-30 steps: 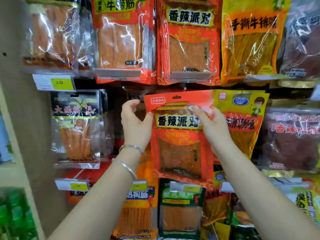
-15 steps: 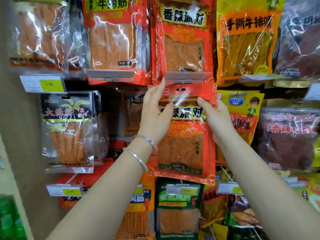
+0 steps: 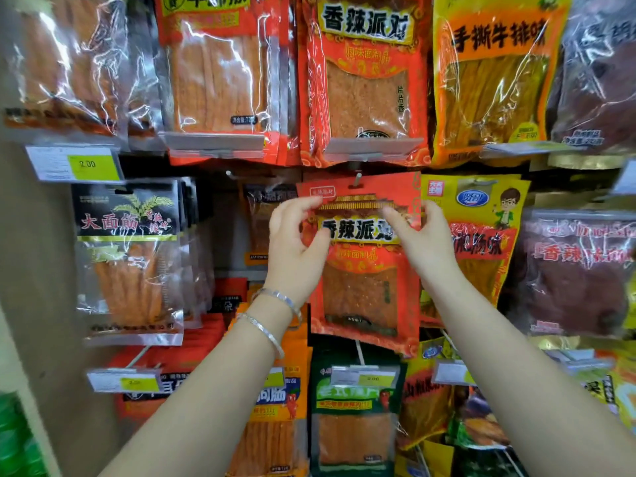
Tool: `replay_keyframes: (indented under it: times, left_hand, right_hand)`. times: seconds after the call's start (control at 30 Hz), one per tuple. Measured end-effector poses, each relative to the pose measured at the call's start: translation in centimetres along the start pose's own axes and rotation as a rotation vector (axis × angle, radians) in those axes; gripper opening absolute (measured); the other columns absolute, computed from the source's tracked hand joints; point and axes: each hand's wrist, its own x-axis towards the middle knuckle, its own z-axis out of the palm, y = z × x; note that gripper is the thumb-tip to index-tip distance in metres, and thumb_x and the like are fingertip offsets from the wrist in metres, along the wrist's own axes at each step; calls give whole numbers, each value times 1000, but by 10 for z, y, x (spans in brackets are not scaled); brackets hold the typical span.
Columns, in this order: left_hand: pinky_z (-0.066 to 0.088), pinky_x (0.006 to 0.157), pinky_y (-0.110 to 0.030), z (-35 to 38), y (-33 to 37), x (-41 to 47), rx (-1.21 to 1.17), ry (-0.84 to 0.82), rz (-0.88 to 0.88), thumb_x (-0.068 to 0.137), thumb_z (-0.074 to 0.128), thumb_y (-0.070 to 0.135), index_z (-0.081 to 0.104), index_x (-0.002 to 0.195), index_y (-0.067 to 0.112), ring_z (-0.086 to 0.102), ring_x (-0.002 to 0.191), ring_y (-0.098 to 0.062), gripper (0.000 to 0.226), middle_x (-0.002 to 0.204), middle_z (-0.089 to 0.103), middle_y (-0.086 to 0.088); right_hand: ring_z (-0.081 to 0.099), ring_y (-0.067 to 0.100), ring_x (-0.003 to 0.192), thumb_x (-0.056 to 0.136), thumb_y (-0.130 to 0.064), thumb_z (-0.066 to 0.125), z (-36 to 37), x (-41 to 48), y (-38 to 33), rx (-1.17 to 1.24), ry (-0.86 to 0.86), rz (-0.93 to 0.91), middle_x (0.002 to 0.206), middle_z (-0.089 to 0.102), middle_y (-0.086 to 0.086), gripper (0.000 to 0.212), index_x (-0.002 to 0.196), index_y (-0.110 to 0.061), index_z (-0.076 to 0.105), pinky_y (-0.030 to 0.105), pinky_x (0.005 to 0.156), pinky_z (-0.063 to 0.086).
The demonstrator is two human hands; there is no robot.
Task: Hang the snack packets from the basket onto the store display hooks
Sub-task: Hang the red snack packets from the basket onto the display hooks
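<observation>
the red snack packet has been threaded onto the display hook in the last 1 second, corners still pinched by left hand and right hand, so only release seems needed

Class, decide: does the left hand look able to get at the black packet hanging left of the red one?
Probably yes, once it lets go: the left hand pinches the red packet, and nothing juts out between it and the black packet.

Crowded on every side but one
Dark gap between black packet and red packet; tag holder hangs just above the red packet's hook.
</observation>
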Motion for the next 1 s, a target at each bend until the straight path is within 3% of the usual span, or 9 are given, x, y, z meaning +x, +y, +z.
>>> replay_keyframes:
  times: [0.07,0.17,0.3,0.43,0.53,0.63,0.77,0.93,1.0]
  left_hand:
    - [33,107,-40,0,-23,-13,105,20,-90,80,60,5,53,107,25,36,125,-14,35,119,40,8]
    - [27,108,-31,-1,-54,-32,150,-33,-226,79,62,2,46,105,22,32,129,-22,37,121,38,-3]
    - [30,102,-31,1,-78,-40,205,-76,-275,80,63,4,42,108,22,37,123,-24,40,115,37,0]
    - [39,89,-31,5,-89,-41,200,-155,-270,82,61,8,37,110,27,49,105,-28,42,113,41,0]
    - [42,93,-32,11,-95,-40,155,-214,-286,84,59,9,38,120,26,50,109,-25,45,120,45,-2]
    - [30,104,-26,18,-102,-34,185,-273,-307,85,58,12,34,135,24,36,126,-16,57,134,40,-2]
    - [23,108,-30,25,-109,-19,217,-306,-414,86,55,13,28,143,27,28,133,-21,65,141,32,-11]
    - [36,102,-30,32,-118,3,238,-337,-551,88,51,12,21,146,37,42,123,-27,70,139,31,-15]
    - [49,82,-31,34,-122,10,227,-347,-604,89,48,11,21,145,41,55,108,-36,69,137,36,-16]
  right_hand:
    - [52,-10,69,80,-28,73,-2,-10,13,-63,63,-54,92,53,-11,54,124,-20,43,4,61,39]
    - [50,-2,81,79,-10,71,-5,-35,33,-121,126,-152,113,43,-1,76,140,-22,29,14,73,44]
    - [40,23,120,77,-11,72,-5,-61,48,-531,93,-402,134,38,15,67,137,-16,42,43,101,41]
    - [43,37,127,76,-11,72,1,-67,55,-812,-61,-535,139,45,20,58,132,-12,54,50,98,40]
    - [30,34,138,85,-17,63,8,-63,58,-924,-224,-457,149,33,17,60,141,-13,43,49,106,33]
    - [11,27,145,93,-22,49,18,-48,61,-906,-312,-324,157,13,11,60,148,-16,27,42,114,22]
    - [7,27,146,96,-21,44,36,-19,64,-867,-404,-192,158,7,12,58,149,-14,22,42,116,21]
    - [11,31,145,95,-16,41,58,18,74,-869,-530,-11,159,3,10,57,149,-14,23,41,115,23]
    - [13,32,144,94,-14,40,63,27,78,-880,-565,45,159,0,9,59,150,-15,20,41,116,23]
